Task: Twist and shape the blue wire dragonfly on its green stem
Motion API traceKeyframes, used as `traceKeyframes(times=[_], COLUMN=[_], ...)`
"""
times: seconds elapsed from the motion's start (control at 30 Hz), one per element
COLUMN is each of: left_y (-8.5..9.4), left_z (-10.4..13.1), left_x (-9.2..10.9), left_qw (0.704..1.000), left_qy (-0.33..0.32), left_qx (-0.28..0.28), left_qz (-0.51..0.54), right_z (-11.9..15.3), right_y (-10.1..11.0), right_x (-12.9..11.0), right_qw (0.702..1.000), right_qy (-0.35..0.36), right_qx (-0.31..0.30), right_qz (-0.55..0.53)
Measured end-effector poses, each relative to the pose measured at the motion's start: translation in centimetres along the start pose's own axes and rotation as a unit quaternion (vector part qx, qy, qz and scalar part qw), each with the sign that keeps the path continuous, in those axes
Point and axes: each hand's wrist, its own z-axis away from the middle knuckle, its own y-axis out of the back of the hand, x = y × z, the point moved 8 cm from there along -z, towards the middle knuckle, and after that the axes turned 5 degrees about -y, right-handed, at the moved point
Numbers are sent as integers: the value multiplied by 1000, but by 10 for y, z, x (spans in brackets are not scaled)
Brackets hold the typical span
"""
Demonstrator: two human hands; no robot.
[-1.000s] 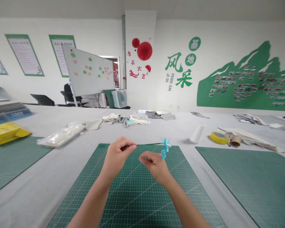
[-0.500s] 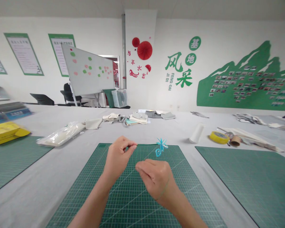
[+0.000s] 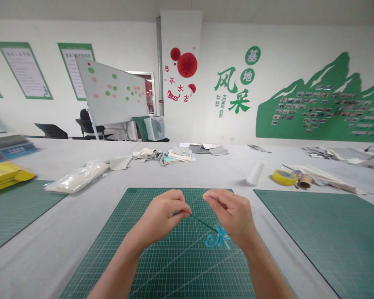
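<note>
Green cutting mat (image 3: 174, 265) is lying on the gray counter (image 3: 65, 216) beneath you; your left hand (image 3: 165, 214) and right hand (image 3: 232, 211) are pinching a thin green stem (image 3: 202, 223), whose blue wire flower (image 3: 217, 240) is now swinging down beside your right wrist, no longer at the mat's far edge.

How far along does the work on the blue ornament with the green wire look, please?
Done: the blue ornament is already shaped into loops and sits on the green wire. In hand: the left hand and right hand each pinch the wire over the cutting mat. Left: the bare stretch of wire looks unworked.
</note>
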Motion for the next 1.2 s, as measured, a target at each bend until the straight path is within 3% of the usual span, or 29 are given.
traceKeyframes(times=[0.1, 0.2, 0.4, 0.53, 0.63, 0.93, 1.2], left_y=[-1, 3, 20, 27, 30, 34, 25], left_z=[0, 0, 1, 7, 10, 12, 8], left_x=[5, 3, -22, -41, -48, -47, -34], left_qw=[998, 994, 980, 961, 953, 955, 969], left_qy=[-11, 1, 59, 110, 131, 140, 110], left_qx=[-24, -11, 120, 208, 238, 250, 222], left_qz=[52, 112, 144, 142, 134, 74, -13], right_z=[-7, -10, -7, 0, 6, 17, 21], right_y=[-4, -18, -63, -86, -92, -75, -55], right_x=[24, 50, 70, 55, 37, -15, -32], right_qw=[997, 985, 964, 968, 978, 983, 987], right_qy=[-59, -119, -156, -120, -76, 22, 56], right_qx=[-21, -52, -115, -147, -163, -184, -150], right_qz=[-42, -110, -184, -162, -109, -3, 19])
